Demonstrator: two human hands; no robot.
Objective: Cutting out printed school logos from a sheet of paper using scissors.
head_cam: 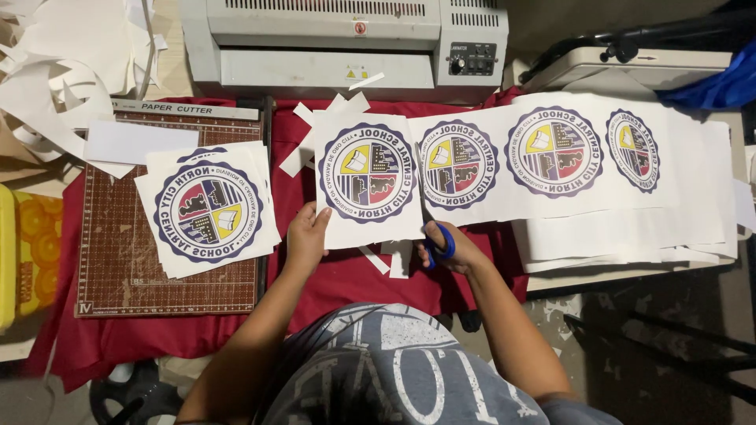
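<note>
A long white paper strip [504,201] printed with several round purple-rimmed emblems lies across the red cloth. My left hand [305,234] pinches the lower left corner of its leftmost panel [367,175]. My right hand [450,249] grips blue-handled scissors [441,242], which sit at the strip's lower edge, between the first and second emblems. The blades are hidden under the paper.
A stack of cut emblem sheets [208,208] rests on a brown paper cutter board [118,260] at left. A grey laminator [346,43] stands behind. Paper offcuts [55,71] pile at top left, loose slips [387,260] lie on the red cloth [346,275], and a yellow container [8,260] is at far left.
</note>
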